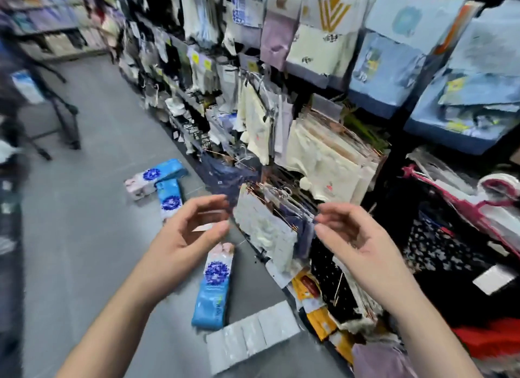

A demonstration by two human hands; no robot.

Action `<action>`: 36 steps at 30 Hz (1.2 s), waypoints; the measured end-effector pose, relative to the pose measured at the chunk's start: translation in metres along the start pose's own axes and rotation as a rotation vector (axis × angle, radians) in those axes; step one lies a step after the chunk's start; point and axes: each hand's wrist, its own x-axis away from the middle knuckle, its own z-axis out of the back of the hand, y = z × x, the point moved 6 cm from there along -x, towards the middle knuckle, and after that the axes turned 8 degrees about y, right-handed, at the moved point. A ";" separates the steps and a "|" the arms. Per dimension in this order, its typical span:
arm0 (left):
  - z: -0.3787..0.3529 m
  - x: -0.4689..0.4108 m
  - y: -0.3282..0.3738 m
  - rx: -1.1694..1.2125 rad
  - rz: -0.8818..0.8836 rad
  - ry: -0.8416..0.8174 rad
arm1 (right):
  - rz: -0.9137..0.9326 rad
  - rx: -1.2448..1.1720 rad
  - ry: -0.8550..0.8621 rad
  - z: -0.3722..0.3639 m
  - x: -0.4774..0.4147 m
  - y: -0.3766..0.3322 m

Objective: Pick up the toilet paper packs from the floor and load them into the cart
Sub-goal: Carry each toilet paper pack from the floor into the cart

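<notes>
Three blue-and-white toilet paper packs with a dark blue flower print lie on the grey floor. The nearest pack (214, 287) lies lengthwise just below my left hand. Two more lie farther down the aisle: one (157, 176) across, one (168, 199) touching it at a right angle. My left hand (191, 237) hovers above the floor with fingers curled apart, holding nothing. My right hand (354, 242) is level with it, also open and empty, in front of the hanging goods. The cart (17, 116) is a dark blurred frame at the left edge.
A tall rack of hanging clothes and packaged textiles (323, 141) runs along the right side of the aisle. A flat white multi-pack (253, 335) lies on the floor near my feet. Yellow packets (312, 299) spill at the rack's base. Shelving stands at far left.
</notes>
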 end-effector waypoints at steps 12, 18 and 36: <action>0.082 0.071 -0.095 -0.018 0.238 0.398 | -0.134 0.010 -0.240 -0.091 -0.021 0.084; 0.071 0.089 -0.218 -0.016 0.419 0.472 | -0.260 0.045 -0.218 -0.121 -0.024 0.202; 0.012 0.138 -0.614 -0.151 0.738 0.537 | -0.527 0.273 -0.204 -0.173 0.008 0.606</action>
